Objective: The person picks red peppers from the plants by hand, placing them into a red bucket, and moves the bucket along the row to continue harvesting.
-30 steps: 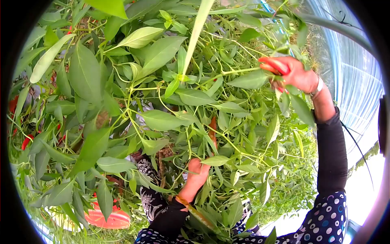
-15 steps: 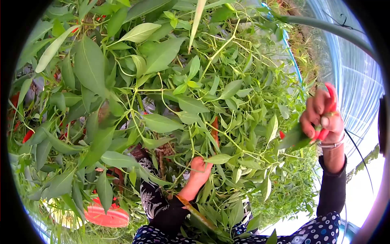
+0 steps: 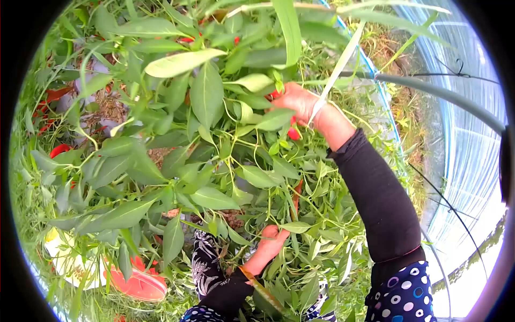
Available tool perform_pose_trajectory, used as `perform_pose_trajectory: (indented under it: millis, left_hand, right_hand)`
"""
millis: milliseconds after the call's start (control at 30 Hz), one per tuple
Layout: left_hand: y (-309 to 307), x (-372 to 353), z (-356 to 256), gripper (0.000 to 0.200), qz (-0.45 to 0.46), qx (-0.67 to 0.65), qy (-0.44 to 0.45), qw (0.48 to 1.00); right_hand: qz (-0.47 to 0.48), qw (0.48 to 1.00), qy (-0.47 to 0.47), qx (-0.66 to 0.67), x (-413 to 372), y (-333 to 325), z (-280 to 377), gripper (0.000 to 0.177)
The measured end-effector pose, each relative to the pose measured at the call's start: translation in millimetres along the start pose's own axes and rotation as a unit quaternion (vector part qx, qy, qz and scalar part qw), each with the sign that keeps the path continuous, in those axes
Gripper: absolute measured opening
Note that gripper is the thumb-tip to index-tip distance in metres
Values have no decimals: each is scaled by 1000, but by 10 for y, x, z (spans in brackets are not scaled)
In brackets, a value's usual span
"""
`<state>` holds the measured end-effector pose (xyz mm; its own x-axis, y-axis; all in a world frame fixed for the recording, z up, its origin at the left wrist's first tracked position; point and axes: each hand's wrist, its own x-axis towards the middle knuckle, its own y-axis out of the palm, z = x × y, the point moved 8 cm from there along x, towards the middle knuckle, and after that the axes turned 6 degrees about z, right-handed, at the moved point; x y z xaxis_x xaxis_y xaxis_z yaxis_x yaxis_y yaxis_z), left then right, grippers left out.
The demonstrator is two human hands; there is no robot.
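My right hand (image 3: pixel 301 103) reaches into the upper part of the pepper plant, its fingers closed among the leaves. Red chili peppers (image 3: pixel 293 132) show at its lower side and by its fingertips; leaves cover part of the grip. Lower down, my left hand (image 3: pixel 272 240) is closed like a fist among the stems, close to a long brownish leaf (image 3: pixel 296 199). What it grips is hidden. Broad green leaves (image 3: pixel 208 95) hang in front of both hands' surroundings.
A red container (image 3: pixel 138 284) with red peppers lies in the grass at lower left, beside a white and yellow sack (image 3: pixel 70 257). More red peppers (image 3: pixel 60 150) hang at far left. A grey hoop pole (image 3: pixel 440 92) and plastic sheeting (image 3: pixel 466 139) stand at right.
My right hand, with the red chili peppers, has swung from the far right up and left into the foliage. My left hand stays closed among the stems. The view has shifted slightly.
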<state>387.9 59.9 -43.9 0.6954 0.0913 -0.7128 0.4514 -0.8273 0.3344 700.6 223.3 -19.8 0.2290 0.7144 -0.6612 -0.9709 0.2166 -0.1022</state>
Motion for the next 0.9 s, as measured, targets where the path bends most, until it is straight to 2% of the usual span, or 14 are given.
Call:
perform_pose_trajectory:
  millis: [33, 67, 100, 133, 167, 233, 267, 300, 367, 467, 567, 667, 867, 900]
  left_hand:
    - [6, -33, 13, 34, 0, -45, -31, 999]
    - [-97, -26, 318, 32, -12, 12, -46, 999]
    - [-149, -74, -62, 31, -21, 114, 22, 993]
    - [-144, -165, -151, 29, -17, 21, 22, 999]
    - [-127, -282, -448, 34, 8, 65, 43, 997]
    - [-165, -489, -521, 30, -27, 74, 94, 992]
    - [-169, -577, -650, 32, -41, 78, 131, 987]
    - [-192, -737, -736, 34, -37, 40, 161, 985]
    - [-298, -1013, -872, 35, -97, 26, 167, 981]
    - [-519, -1426, -1261, 33, -168, 82, 239, 953]
    - [-625, -1799, -1603, 32, -162, -24, 199, 966]
    - [-665, -2137, -2039, 39, -151, -53, 222, 962]
    - [-539, -2784, -2958, 52, -44, -170, 292, 940]
    - [-544, -2794, -2907, 49, -39, -205, 237, 949]
  right_hand:
    - [-3, 996, 3, 90, -83, 37, -38, 23]
    - [31, 999, -11, -34, -134, 49, 14, 23]
    - [39, 996, -5, -79, -381, 50, 168, 30]
    - [-5, 957, -16, 291, -677, 74, 146, 42]
    - [-34, 782, -30, 621, -923, 148, -10, 55]
    - [-38, 842, 66, 534, -738, 231, -806, 51]
    - [6, 962, 139, 234, -860, 250, -342, 42]
    - [44, 974, 203, -90, -1013, 260, 93, 35]
    - [-33, 978, 87, -186, -1250, 278, 62, 39]
    - [-142, 985, 91, -43, -1993, 332, 750, 42]
    - [-122, 986, -56, 98, -2485, 548, 1127, 47]
    - [16, 994, -23, 104, -2960, 975, 1520, 49]
    - [313, 912, 13, 264, -3770, 2021, 2384, 31]
    - [345, 902, 13, 257, -3883, 2119, 2562, 31]
